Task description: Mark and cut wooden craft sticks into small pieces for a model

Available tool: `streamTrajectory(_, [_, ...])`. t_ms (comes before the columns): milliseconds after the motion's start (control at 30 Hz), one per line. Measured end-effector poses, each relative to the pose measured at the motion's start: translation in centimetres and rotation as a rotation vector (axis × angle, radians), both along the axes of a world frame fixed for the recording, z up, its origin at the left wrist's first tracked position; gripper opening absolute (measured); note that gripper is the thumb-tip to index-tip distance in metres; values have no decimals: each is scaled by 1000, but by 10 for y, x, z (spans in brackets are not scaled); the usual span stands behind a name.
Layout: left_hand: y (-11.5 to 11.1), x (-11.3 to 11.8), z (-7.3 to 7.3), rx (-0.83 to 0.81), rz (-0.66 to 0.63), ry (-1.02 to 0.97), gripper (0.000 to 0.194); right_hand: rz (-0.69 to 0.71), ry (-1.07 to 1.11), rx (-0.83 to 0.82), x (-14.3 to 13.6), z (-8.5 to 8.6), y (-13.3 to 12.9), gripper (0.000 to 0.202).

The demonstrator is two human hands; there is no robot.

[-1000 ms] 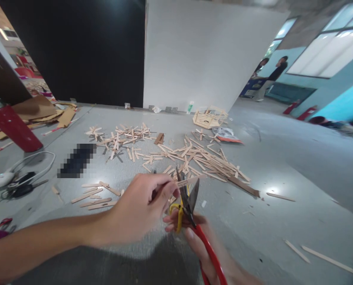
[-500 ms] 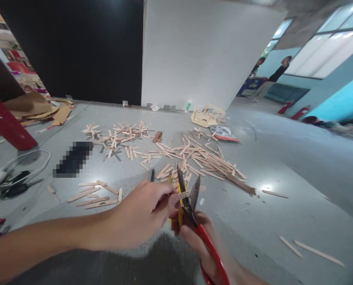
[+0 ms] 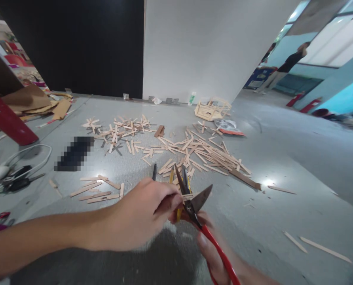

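Observation:
My left hand (image 3: 147, 213) is closed, pinching a short piece of craft stick (image 3: 187, 196) between thumb and fingertips. Wrapped round the red handles of a pair of scissors (image 3: 194, 206) is my right hand (image 3: 212, 241). The dark blades point away from me and stand wide apart, with the stick piece lying at their base, near the pivot. I cannot tell if the blades touch it. Just beyond the hands lie a yellow-and-black utility knife (image 3: 186, 180), a second yellow tool (image 3: 171, 174) partly hidden by my fingers, and a black pen (image 3: 154, 171).
A big heap of craft sticks (image 3: 212, 154) spreads over the grey floor, with smaller groups (image 3: 96, 190) at left. Farther back stand a wooden stick frame (image 3: 210, 111) and a plastic packet (image 3: 230, 127). Keys (image 3: 19, 183), a cable and a red cylinder (image 3: 10, 120) lie left.
The scissor blades have opened wider. The stick piece now sits nearer the pivot. My view has shifted slightly, and my left hand still pinches the piece.

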State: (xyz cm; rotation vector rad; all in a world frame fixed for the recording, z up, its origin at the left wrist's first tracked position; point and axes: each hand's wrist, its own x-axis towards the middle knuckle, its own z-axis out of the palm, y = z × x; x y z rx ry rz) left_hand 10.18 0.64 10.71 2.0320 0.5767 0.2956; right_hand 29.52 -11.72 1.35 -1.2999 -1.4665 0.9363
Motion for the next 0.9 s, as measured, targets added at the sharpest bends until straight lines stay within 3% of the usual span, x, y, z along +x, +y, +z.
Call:
streamTrajectory(100, [-1, -1, -1, 24, 8, 16, 30, 63, -15, 12, 3, -2, -2, 48])
streamTrajectory(500, [-1, -1, 0, 29, -29, 33, 30, 70, -36, -46, 3, 4, -9, 49])
streamTrajectory(900, [1, 2, 0, -7, -57, -8, 29, 73, -42, 63, 3, -2, -9, 41])
